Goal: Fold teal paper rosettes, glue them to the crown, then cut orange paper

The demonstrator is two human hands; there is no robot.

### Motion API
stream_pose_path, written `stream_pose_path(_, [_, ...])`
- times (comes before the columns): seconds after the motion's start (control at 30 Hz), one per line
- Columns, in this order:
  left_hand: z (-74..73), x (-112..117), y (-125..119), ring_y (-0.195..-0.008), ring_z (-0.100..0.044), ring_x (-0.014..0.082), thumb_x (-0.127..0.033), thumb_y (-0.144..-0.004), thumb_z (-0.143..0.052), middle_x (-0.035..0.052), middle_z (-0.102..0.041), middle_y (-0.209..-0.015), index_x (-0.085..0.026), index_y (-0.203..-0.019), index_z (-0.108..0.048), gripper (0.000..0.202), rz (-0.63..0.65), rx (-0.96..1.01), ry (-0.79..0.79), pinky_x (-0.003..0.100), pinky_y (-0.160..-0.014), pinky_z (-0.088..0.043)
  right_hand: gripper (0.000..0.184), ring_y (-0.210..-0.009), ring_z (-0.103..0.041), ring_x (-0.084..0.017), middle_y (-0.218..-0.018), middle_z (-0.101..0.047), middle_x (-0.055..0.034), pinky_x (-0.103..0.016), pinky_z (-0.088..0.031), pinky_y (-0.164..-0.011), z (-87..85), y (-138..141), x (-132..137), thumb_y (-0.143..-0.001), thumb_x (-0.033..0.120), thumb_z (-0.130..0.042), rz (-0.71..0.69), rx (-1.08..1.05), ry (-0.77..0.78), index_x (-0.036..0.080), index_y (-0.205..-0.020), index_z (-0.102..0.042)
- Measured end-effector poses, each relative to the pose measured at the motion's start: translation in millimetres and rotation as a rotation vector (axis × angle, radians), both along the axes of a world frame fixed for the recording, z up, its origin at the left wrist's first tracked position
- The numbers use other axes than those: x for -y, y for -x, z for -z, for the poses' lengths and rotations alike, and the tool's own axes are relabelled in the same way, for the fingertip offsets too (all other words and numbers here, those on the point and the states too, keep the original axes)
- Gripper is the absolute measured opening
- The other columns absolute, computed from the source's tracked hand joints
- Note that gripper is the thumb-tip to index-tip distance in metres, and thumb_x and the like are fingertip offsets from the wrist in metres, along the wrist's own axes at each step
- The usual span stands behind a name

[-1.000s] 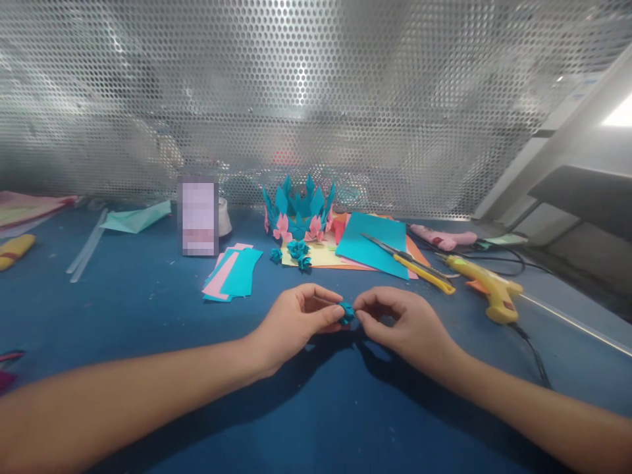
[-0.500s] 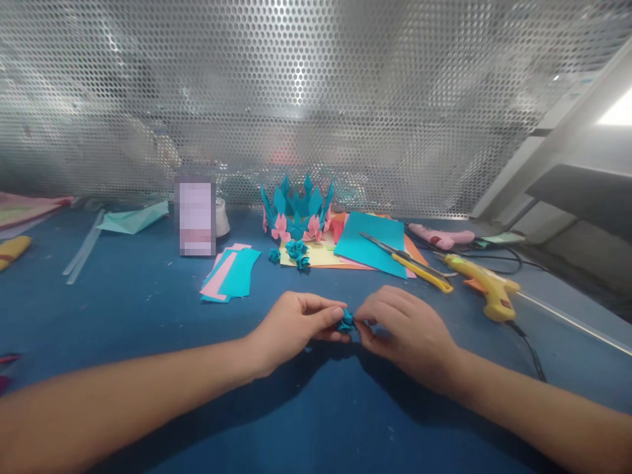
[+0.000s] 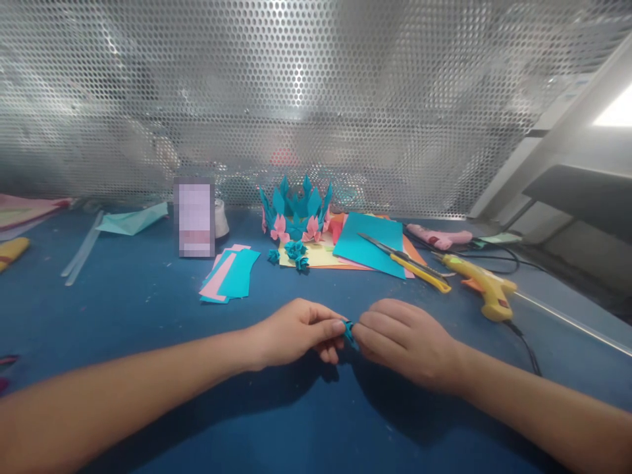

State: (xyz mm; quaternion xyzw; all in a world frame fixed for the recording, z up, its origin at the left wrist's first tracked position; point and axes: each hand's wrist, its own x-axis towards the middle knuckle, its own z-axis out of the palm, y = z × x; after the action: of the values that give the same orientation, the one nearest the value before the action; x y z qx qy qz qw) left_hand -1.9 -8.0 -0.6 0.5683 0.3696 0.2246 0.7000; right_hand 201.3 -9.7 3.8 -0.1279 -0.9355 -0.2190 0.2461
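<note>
Between my two hands, above the blue table, is a small teal folded paper flower, partly hidden by fingers. My left hand pinches its left side between thumb and fingertips. My right hand has its fingers curled closed against the flower's right side. Beyond them several finished-looking teal paper flowers lie in front of a teal paper crown trimmed with pink paper flowers.
Teal and pink paper strips lie left of centre. Coloured sheets carry a yellow utility knife. Rightward are a yellow glue gun and a pink glue gun. A blurred-out phone stands before a thread spool.
Both hands have lowered slightly. My right fingers have curled in closer over the flower, which has turned and shows less of itself.
</note>
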Motion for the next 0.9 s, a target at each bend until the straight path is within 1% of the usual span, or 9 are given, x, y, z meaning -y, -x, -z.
stream_pose_path(0.1, [0.5,0.9,-0.5,-0.053,-0.054,0.0081,-0.057,-0.07,-0.063,-0.0001,-0.057,-0.063,-0.011,-0.079,-0.066,0.047,0.006,-0.003,-0.031,0.022,-0.056,-0.043,0.023,-0.057,-0.049,-0.013,-0.062,-0.059,-0.0021,-0.027,-0.044,-0.057,2.4,2.5,0.1,-0.088,0.012,-0.04,0.047,-0.035,0.072,0.018,-0.073,-0.057])
stream_pose_path(0.17, [-0.2,2.9,-1.0,-0.057,-0.053,0.0088,-0.057,-0.069,-0.064,0.0005,-0.058,-0.064,-0.011,-0.078,-0.067,0.047,-0.026,0.014,-0.059,0.022,-0.06,-0.044,0.02,-0.056,-0.049,-0.013,-0.061,-0.057,-0.0009,-0.026,-0.044,-0.056,4.0,4.7,-0.4,-0.085,0.011,-0.044,0.071,-0.102,0.129,0.018,-0.071,-0.055])
stream_pose_path(0.3, [-1.2,7.8,-2.9,-0.076,-0.057,0.0121,-0.044,-0.069,-0.071,0.0035,-0.065,-0.082,-0.014,-0.092,-0.069,0.038,-0.15,0.086,-0.049,0.026,-0.079,-0.044,0.016,-0.058,-0.051,-0.013,-0.06,-0.057,-0.0004,-0.024,-0.044,-0.056,4.8,8.5,-2.0,-0.078,0.008,-0.048,0.14,-0.263,0.215,0.019,-0.069,-0.055])
stream_pose_path(0.37, [-0.4,9.1,-4.1,-0.081,-0.058,0.0136,-0.039,-0.069,-0.072,0.0054,-0.066,-0.089,-0.014,-0.096,-0.068,0.037,-0.188,0.097,-0.03,0.027,-0.082,-0.043,0.015,-0.057,-0.051,-0.012,-0.06,-0.058,0.0,-0.024,-0.044,-0.056,4.1,9.3,-2.3,-0.077,0.008,-0.048,0.152,-0.291,0.228,0.019,-0.069,-0.055])
stream_pose_path(0.5, [1.6,8.5,-5.9,-0.075,-0.06,0.0127,-0.034,-0.067,-0.075,0.004,-0.066,-0.085,-0.015,-0.101,-0.065,0.041,-0.268,0.112,-0.016,0.027,-0.077,-0.045,0.015,-0.057,-0.051,-0.012,-0.06,-0.058,-0.0001,-0.024,-0.044,-0.056,2.6,9.3,-1.1,-0.077,0.008,-0.049,0.148,-0.304,0.206,0.02,-0.07,-0.055])
stream_pose_path(0.63, [0.2,8.2,-6.8,-0.068,-0.061,0.011,-0.037,-0.061,-0.079,0.0012,-0.065,-0.077,-0.014,-0.088,-0.065,0.038,-0.306,0.172,0.033,0.025,-0.071,-0.046,0.016,-0.057,-0.05,-0.013,-0.06,-0.057,-0.0002,-0.024,-0.044,-0.056,2.9,8.3,1.2,-0.079,0.008,-0.048,0.135,-0.253,0.16,0.019,-0.071,-0.055])
stream_pose_path(0.7, [-1.1,9.2,-6.6,-0.067,-0.06,0.0108,-0.04,-0.061,-0.078,0.0024,-0.066,-0.076,-0.012,-0.084,-0.068,0.036,-0.297,0.138,0.051,0.024,-0.07,-0.045,0.017,-0.058,-0.049,-0.013,-0.061,-0.057,-0.0002,-0.025,-0.044,-0.056,3.5,7.6,2.1,-0.08,0.008,-0.046,0.125,-0.223,0.123,0.02,-0.071,-0.055])
stream_pose_path(0.77, [-1.6,10.4,-6.0,-0.067,-0.06,0.0113,-0.042,-0.064,-0.075,0.0038,-0.068,-0.076,-0.012,-0.085,-0.07,0.037,-0.274,0.082,0.043,0.024,-0.068,-0.044,0.019,-0.058,-0.048,-0.013,-0.061,-0.056,-0.0003,-0.025,-0.044,-0.057,3.8,6.3,2.7,-0.083,0.009,-0.044,0.11,-0.175,0.087,0.019,-0.071,-0.055])
stream_pose_path(0.9, [-1.0,11.9,-5.1,-0.06,-0.056,0.01,-0.046,-0.069,-0.069,0.0028,-0.066,-0.067,-0.013,-0.083,-0.072,0.036,-0.172,-0.005,-0.042,0.022,-0.063,-0.041,0.023,-0.057,-0.047,-0.013,-0.061,-0.055,-0.0009,-0.027,-0.044,-0.056,3.3,2.5,5.4,-0.088,0.011,-0.039,0.037,-0.025,0.039,0.017,-0.074,-0.057])
